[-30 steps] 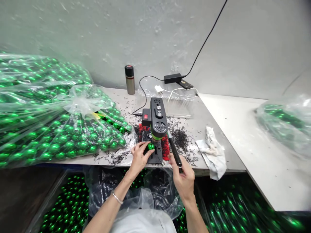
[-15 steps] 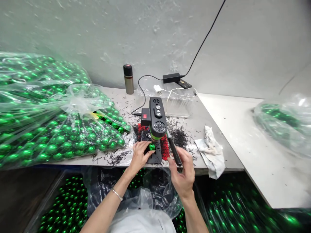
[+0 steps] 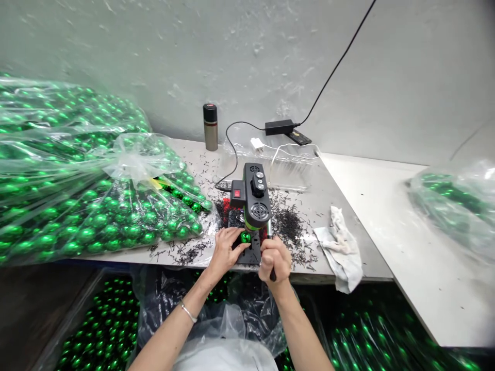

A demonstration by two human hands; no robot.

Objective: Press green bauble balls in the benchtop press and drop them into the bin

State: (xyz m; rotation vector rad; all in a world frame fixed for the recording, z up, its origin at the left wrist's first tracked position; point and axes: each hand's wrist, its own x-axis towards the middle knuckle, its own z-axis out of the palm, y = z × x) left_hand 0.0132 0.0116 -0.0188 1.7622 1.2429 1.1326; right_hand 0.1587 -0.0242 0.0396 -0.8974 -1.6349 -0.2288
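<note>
A shiny green ball [image 3: 245,237] sits under the head of a small black press machine [image 3: 256,196]. Thumb and fingers of my left hand [image 3: 227,247] pinch the ball from its left and near sides, at the black base plate [image 3: 252,255]. My right hand [image 3: 275,260] is wrapped round the lever handle [image 3: 273,276] on the machine's right side; most of the handle is hidden by the fingers. Little black pieces [image 3: 288,222] lie heaped right of the machine, and some red material [image 3: 226,206] shows beside its base.
A large clear bag of green balls [image 3: 96,216] covers the table's left. Behind stand a bottle [image 3: 210,128], a power adapter [image 3: 279,127] and a clear plastic tray [image 3: 294,178]. A crumpled white cloth [image 3: 342,252] hangs over the front edge. More green balls [image 3: 102,324] fill bags below.
My right hand has gone from loosely open beside the lever handle to gripped round it. The lever now points more steeply toward me. My left hand stays at the ball.
</note>
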